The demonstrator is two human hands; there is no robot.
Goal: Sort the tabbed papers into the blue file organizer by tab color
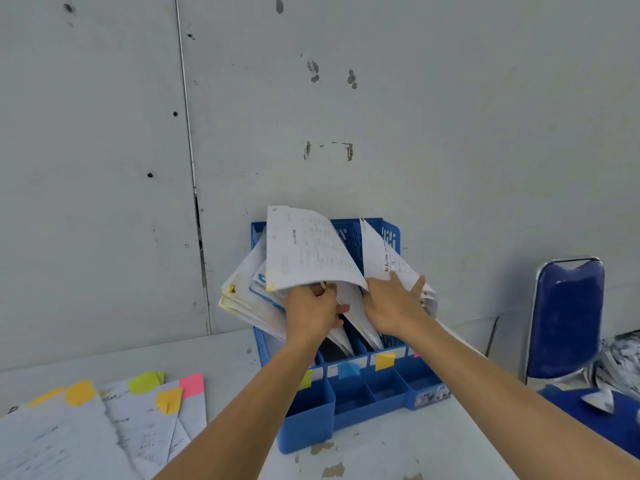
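The blue file organizer stands on the white table against the wall, its front labelled with green, blue, yellow and pink tabs. Papers lean out of its slots. My left hand grips the lower edge of a white printed sheet with a yellow tab, held upright over the organizer's middle. My right hand lies with straight fingers against the papers in the right slots, pressing them to the right. A pile of tabbed papers with yellow, green and pink tabs lies on the table at the lower left.
A blue padded chair stands to the right of the table, with crumpled papers beside it. The grey wall rises directly behind the organizer. The table's paint is chipped in front of the organizer.
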